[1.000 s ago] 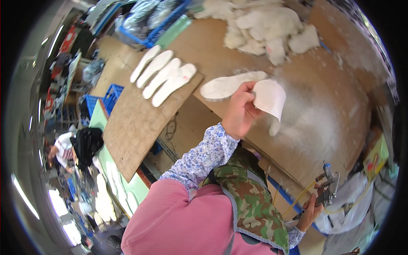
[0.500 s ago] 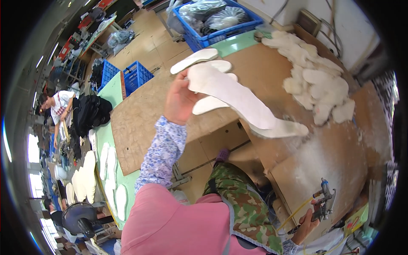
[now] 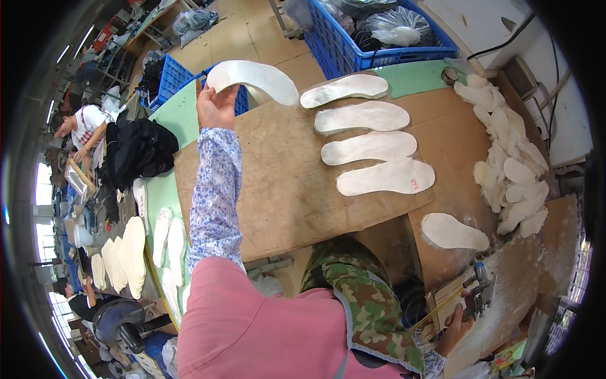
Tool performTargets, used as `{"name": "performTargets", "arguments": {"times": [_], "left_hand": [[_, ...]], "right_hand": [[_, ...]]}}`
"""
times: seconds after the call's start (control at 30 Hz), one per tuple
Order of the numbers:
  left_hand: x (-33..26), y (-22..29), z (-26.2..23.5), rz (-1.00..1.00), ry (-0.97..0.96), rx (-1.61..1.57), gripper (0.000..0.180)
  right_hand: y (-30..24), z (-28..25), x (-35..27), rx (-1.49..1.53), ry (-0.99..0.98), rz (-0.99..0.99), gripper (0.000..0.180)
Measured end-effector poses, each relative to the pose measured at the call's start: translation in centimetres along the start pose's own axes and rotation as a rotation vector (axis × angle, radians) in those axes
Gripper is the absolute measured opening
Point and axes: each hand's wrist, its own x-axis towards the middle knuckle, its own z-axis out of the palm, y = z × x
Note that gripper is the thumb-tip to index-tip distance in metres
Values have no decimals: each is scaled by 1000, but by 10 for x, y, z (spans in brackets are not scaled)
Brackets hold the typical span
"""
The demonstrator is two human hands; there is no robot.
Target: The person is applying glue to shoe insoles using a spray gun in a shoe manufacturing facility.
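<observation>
My left hand (image 3: pixel 216 107) is raised at the far left of the cardboard-covered table, closed on the end of a white insole (image 3: pixel 255 79). The insole curves out to the right, above the surface. Down at the lower right, my right hand (image 3: pixel 456 325) grips a metal spray gun (image 3: pixel 481 294) with a yellow hose. Several white insoles (image 3: pixel 363 117) lie in a column on the cardboard (image 3: pixel 278 158), the two nearest ones touching or overlapping. A single insole (image 3: pixel 454 232) rests on the right-hand board, beyond the spray gun.
A heap of cream insoles (image 3: pixel 514 164) covers the far right. Blue crates (image 3: pixel 385 57) with plastic-wrapped bundles stand behind the table. More insoles (image 3: pixel 175 243) lie on the green strip at left, near a black cloth pile (image 3: pixel 142 148) and a fan (image 3: pixel 120 319). A co-worker (image 3: pixel 88 129) bends at the far left.
My left hand has carried its insole leftward, away from the right-hand board. The insole seen partly beneath it now lies uncovered there. My right hand still holds the spray gun; the view has shifted.
</observation>
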Motion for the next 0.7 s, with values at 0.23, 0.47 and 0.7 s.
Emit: {"name": "performTargets", "arguments": {"times": [0.23, 0.47, 0.7], "left_hand": [[63, -26, -30, 15, 172, -31, 44], [81, -27, -19, 53, 144, -45, 37], [44, -47, -87, -1, 172, 16, 40]], "right_hand": [[-11, 14, -4, -9, 47, -54, 26], [2, 9, -9, -48, 50, -10, 25], [22, 10, -5, -66, 0, 53, 30]]}}
